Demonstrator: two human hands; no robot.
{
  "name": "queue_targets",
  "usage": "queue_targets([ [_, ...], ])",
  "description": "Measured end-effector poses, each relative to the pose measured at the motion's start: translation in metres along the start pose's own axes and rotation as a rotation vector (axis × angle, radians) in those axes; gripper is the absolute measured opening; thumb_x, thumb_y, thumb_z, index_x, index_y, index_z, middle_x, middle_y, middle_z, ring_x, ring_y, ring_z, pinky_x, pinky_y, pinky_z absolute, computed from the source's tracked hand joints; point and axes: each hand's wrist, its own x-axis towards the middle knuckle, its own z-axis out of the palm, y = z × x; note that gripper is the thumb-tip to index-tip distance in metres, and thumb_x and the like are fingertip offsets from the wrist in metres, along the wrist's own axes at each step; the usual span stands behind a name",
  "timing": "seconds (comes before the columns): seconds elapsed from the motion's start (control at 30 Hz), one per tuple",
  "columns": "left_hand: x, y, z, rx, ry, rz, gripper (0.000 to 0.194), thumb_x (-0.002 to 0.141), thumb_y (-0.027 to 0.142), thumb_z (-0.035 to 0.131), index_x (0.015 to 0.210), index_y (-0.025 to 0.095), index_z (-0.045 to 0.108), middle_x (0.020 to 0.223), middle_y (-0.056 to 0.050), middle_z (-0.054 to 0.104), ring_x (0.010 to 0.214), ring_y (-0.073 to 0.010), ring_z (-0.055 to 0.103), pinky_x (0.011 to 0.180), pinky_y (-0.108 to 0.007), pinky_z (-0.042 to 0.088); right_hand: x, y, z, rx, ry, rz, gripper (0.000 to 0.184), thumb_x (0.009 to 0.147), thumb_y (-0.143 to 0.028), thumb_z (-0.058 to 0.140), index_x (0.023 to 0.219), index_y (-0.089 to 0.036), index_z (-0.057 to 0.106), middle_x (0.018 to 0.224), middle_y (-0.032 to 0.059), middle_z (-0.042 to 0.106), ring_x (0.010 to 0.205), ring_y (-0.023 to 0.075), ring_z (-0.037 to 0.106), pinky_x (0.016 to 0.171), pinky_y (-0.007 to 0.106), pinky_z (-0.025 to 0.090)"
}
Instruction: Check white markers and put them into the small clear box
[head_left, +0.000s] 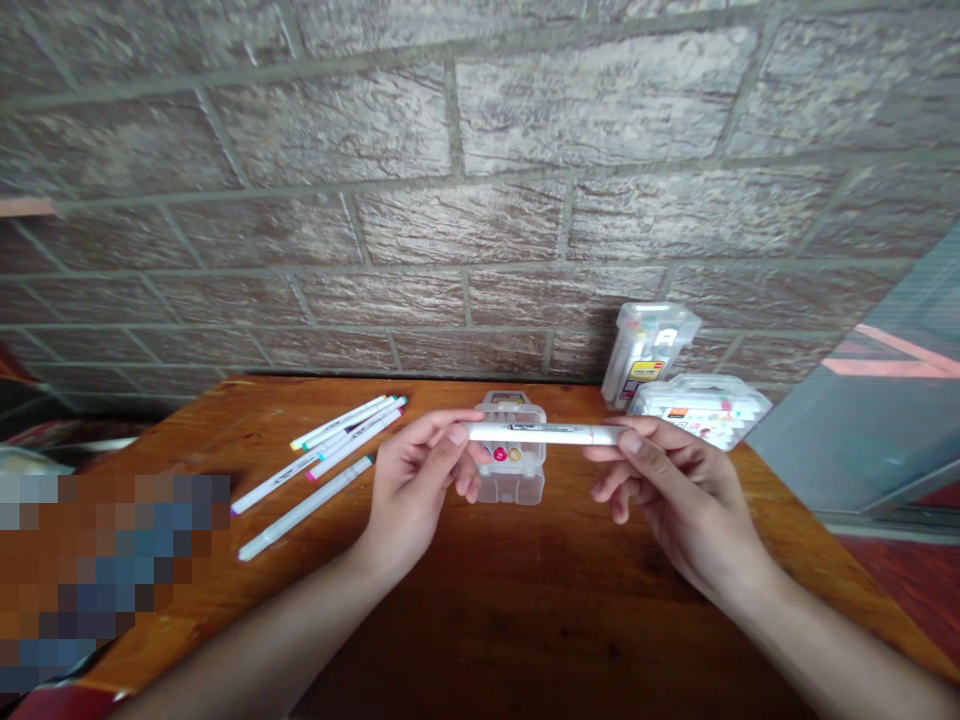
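Note:
I hold a white marker pen (541,433) level above the wooden table (525,600), one end in each hand. My left hand (420,475) pinches its left end between thumb and fingers. My right hand (671,490) pinches its right end the same way. Just behind and below the pen stands a small clear plastic box (512,478) with a few markers standing in it, their coloured caps showing.
Several loose white markers (330,450) lie on the table to the left. Two clear marker cases, one upright (646,352) and one lying down (701,410), sit at the back right by the brick wall (450,200). A blurred patch covers the lower left.

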Motion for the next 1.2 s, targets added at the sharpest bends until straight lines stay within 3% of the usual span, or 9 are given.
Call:
queue_targets([
  [0.33,-0.001,0.000,0.001,0.236,0.005,0.031,0.018,0.095,0.032,0.078,0.105,0.017,0.075,0.073,-0.001,0.074,0.052,-0.0085,0.059,0.053,-0.021,0.054,0.001,0.005,-0.004,-0.097,-0.019,-0.063,0.014,0.087,-0.030,0.089,0.092,-0.021,0.080,0.078,0.0051,0.084,0.053,0.0147,0.075,0.043,0.017,0.057],
  [0.6,-0.001,0.006,0.004,0.412,-0.016,0.036,0.015,0.087,0.026,0.083,0.097,0.015,0.077,0.061,0.003,0.067,0.049,-0.0084,0.059,0.047,-0.016,0.047,0.000,0.005,-0.003,-0.187,-0.036,-0.127,0.017,0.085,-0.028,0.091,0.086,-0.019,0.076,0.062,0.0021,0.077,0.048,0.0132,0.068,0.042,0.018,0.056],
  [0.93,-0.002,0.007,0.006,0.474,-0.030,0.017,0.015,0.083,0.025,0.084,0.092,0.014,0.081,0.058,0.001,0.068,0.046,-0.0087,0.057,0.045,-0.017,0.043,-0.001,0.015,-0.006,-0.199,-0.059,-0.144,0.020,0.083,-0.023,0.091,0.096,-0.019,0.077,0.062,0.0022,0.077,0.047,0.0131,0.069,0.042,0.017,0.056],
  [1.2,-0.002,0.008,0.003,0.449,-0.038,-0.014,0.015,0.088,0.027,0.079,0.095,0.014,0.080,0.056,0.002,0.067,0.045,-0.0092,0.058,0.044,-0.017,0.044,-0.003,0.006,-0.003,-0.157,-0.086,-0.106,0.013,0.090,-0.028,0.086,0.097,-0.020,0.079,0.075,0.0061,0.082,0.053,0.0159,0.075,0.043,0.019,0.059],
])
